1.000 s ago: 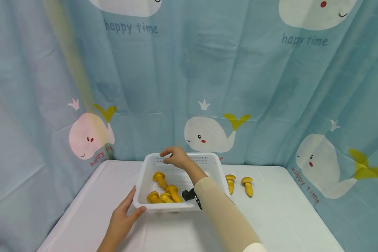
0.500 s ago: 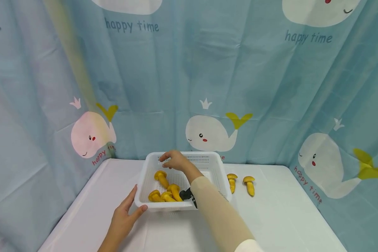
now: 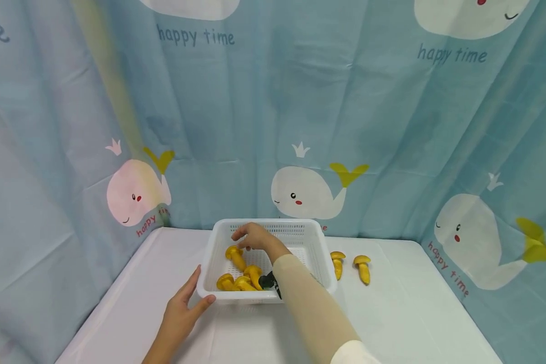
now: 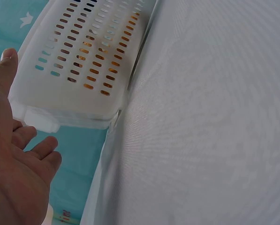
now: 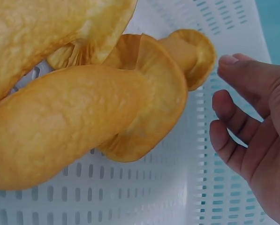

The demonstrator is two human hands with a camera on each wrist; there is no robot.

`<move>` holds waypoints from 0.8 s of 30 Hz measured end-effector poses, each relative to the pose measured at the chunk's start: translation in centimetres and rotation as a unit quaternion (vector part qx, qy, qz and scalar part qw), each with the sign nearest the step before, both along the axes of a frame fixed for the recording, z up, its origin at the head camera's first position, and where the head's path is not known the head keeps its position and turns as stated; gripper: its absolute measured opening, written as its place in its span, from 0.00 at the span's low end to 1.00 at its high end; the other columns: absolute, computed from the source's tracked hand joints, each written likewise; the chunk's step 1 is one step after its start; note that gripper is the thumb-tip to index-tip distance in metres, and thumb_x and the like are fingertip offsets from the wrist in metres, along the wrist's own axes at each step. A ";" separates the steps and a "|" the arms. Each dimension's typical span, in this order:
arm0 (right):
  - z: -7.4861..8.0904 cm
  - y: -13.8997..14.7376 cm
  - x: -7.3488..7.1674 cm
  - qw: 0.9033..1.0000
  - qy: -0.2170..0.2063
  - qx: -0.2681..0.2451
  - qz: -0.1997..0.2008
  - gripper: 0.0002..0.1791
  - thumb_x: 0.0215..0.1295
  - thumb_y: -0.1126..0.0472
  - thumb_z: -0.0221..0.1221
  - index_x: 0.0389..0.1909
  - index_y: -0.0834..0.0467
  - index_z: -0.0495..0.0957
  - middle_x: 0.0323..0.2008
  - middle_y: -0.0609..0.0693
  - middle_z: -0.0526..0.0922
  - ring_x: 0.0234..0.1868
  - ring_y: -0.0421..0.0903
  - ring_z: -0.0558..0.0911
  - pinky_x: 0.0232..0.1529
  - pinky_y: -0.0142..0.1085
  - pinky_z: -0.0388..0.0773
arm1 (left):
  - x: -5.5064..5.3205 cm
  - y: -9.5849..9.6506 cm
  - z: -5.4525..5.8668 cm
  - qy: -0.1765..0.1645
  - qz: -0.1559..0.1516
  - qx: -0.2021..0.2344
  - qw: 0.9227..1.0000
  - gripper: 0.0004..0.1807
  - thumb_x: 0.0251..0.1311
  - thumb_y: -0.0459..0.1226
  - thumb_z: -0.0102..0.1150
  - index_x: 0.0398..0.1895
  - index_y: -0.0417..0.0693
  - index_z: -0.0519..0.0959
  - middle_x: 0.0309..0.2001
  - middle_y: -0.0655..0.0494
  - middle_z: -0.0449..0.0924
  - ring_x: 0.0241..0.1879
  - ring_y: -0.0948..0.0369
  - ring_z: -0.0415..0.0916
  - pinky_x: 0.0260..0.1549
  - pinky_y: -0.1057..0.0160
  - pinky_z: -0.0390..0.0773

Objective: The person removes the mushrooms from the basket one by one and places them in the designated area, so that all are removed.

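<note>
A white perforated plastic basket [image 3: 236,297] stands on the table with several yellow mushrooms in it. At its front left corner my left hand [image 3: 179,313] rests with thumb and fingers extended; the left wrist view shows this hand [image 4: 25,173] beside the corner. Inside the basket, my right hand [image 3: 258,238] hovers with loosely bent fingers, holding nothing. The nearest mushroom [image 3: 236,259] lies just below its fingertips. In the right wrist view, a gap separates the hand [image 5: 257,126] from the closest mushroom cap [image 5: 203,58]. More mushrooms [image 3: 253,274] cluster at the basket's front left.
Two more mushrooms lie on the white table right of the basket, one near its wall [image 3: 338,266] and one farther right [image 3: 363,270]. A blue whale-print curtain [image 3: 236,126] hangs behind and at both sides. The right sleeve [image 3: 314,313] crosses the basket's front rim.
My right hand has lowered into the basket, closer to the rear left mushroom. The left hand has stayed at the corner. The whole head view has shifted slightly.
</note>
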State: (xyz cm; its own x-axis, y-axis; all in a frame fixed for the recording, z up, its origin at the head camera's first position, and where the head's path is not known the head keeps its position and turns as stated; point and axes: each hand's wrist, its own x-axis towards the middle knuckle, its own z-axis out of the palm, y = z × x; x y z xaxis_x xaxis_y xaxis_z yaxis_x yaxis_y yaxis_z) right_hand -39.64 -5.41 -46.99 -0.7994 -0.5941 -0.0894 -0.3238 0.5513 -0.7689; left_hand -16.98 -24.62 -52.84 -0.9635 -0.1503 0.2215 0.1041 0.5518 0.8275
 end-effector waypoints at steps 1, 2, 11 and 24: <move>0.0 0.0 0.1 1.000 -0.004 0.003 0.002 0.16 0.69 0.63 0.66 0.57 0.56 0.84 0.55 0.50 0.86 0.37 0.49 0.82 0.44 0.38 0.85 | 0.0 0.0 0.0 0.001 -0.001 0.001 1.000 0.50 0.60 0.56 0.70 0.82 0.60 0.56 0.80 0.51 0.56 0.77 0.43 0.57 0.68 0.39 0.67; 0.0 0.1 0.2 1.000 -0.006 0.005 0.005 0.17 0.69 0.63 0.66 0.57 0.56 0.84 0.56 0.51 0.85 0.37 0.51 0.83 0.45 0.40 0.85 | 0.0 0.0 0.1 0.000 -0.001 0.000 1.000 0.50 0.60 0.56 0.70 0.82 0.60 0.56 0.79 0.50 0.56 0.77 0.43 0.57 0.68 0.39 0.67; -0.5 0.1 0.3 0.999 -0.033 0.017 0.028 0.18 0.69 0.66 0.65 0.58 0.57 0.83 0.55 0.51 0.86 0.36 0.56 0.81 0.47 0.48 0.84 | 0.0 0.2 0.3 -0.007 0.010 -0.005 1.000 0.50 0.60 0.58 0.69 0.82 0.59 0.56 0.79 0.49 0.56 0.77 0.41 0.57 0.67 0.36 0.67; -1.1 0.2 0.2 0.998 -0.048 0.015 0.025 0.16 0.69 0.66 0.64 0.56 0.54 0.85 0.55 0.50 0.85 0.45 0.54 0.82 0.49 0.42 0.86 | 0.0 0.2 0.3 -0.017 0.010 -0.001 1.000 0.51 0.59 0.59 0.69 0.82 0.61 0.55 0.80 0.51 0.55 0.77 0.42 0.56 0.67 0.36 0.66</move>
State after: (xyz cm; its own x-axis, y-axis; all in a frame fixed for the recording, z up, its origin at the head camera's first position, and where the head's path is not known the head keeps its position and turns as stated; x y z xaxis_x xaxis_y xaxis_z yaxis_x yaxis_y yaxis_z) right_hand -39.45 -5.19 -48.13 -0.7562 -0.6286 -0.1819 -0.2773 0.5595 -0.7811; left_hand -16.99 -24.42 -52.50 -0.9673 -0.1693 0.1890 0.0651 0.5543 0.8298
